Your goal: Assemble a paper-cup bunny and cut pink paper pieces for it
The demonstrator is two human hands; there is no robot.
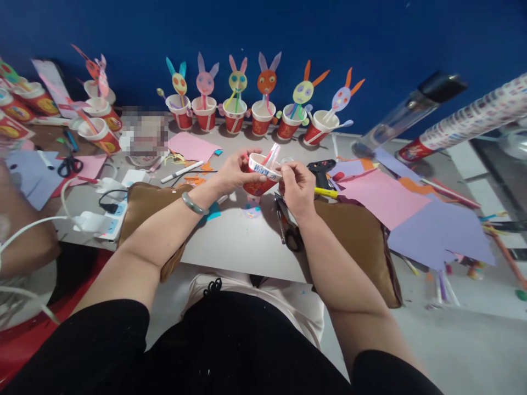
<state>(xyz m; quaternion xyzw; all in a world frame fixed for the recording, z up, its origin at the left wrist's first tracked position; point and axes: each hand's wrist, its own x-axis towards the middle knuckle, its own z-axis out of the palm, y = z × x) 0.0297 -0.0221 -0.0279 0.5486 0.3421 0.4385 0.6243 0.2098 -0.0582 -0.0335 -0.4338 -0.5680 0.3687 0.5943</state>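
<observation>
My left hand [239, 173] grips a red paper cup [257, 186] by its left side, tilted with its mouth showing. Pink and white straws [272, 156] stick up from inside the cup. At the cup's right rim, the fingers of my right hand [298, 186] are pinched together; what is between them is too small to make out. Below the cup, a small purple paper face [252, 210] lies on the table. Black scissors [291, 233] and a pen lie under my right wrist. Near that hand are a black glue gun [321, 169] and a yellow marker [326, 192].
Several red cups with paper rabbits [263, 112] line the back. Stacked cups [461, 120] and a clear tube [399, 112] lean at right. Purple paper [440, 230] and brown cushions [354, 236] lie near my right arm. A power strip [113, 219] and another person's arm [24, 219] are left.
</observation>
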